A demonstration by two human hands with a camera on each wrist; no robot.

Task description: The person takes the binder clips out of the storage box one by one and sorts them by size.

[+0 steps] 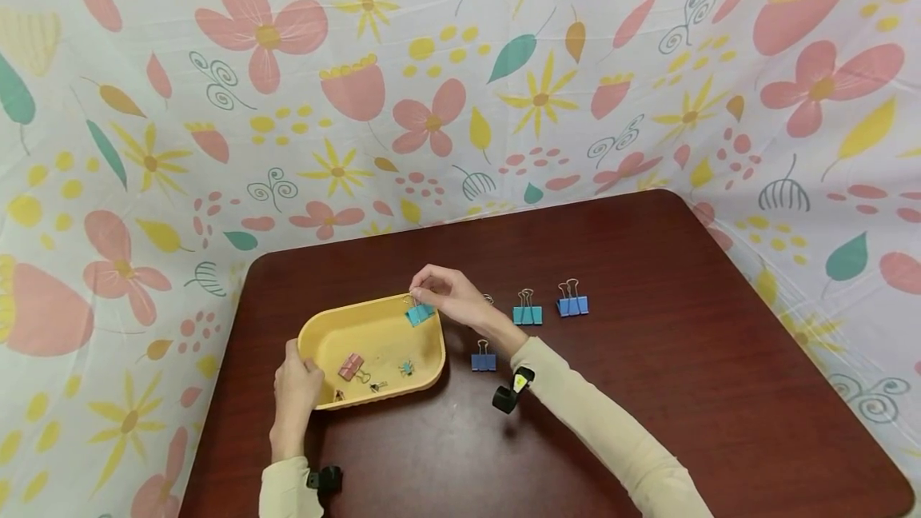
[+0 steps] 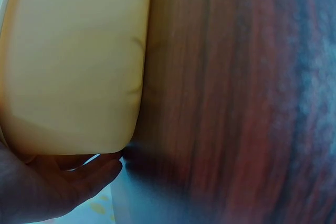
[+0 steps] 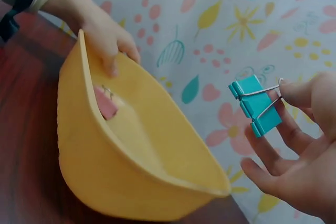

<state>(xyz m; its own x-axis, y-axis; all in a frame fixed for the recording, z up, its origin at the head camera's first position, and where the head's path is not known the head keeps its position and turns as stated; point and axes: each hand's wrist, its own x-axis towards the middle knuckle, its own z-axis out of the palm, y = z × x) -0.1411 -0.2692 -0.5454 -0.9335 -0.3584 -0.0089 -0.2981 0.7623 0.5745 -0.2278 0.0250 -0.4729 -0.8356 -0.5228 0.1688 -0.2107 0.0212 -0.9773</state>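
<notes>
My left hand [image 1: 297, 382] grips the left end of a yellow plastic bin [image 1: 360, 312], thumb inside the rim and fingers outside. The bin is tilted on the table, its bottom edge seen in the left wrist view. My right hand [image 1: 453, 294] pinches a teal binder clip [image 3: 256, 103] by its wire handle, the clip hanging over the bin's far right corner. Inside the bin lie a pink binder clip [image 1: 352, 367], a small teal binder clip [image 1: 407, 368] and a couple of tiny dark clips [image 1: 377, 386] along the near side.
Right of the bin, a dark blue binder clip [image 1: 484, 360], a teal binder clip [image 1: 528, 314] and a blue binder clip [image 1: 572, 304] stand on the dark wooden table [image 1: 647, 390]. Another clip's wire handle shows behind my right wrist. A flowered cloth [image 1: 432, 62] hangs behind the table.
</notes>
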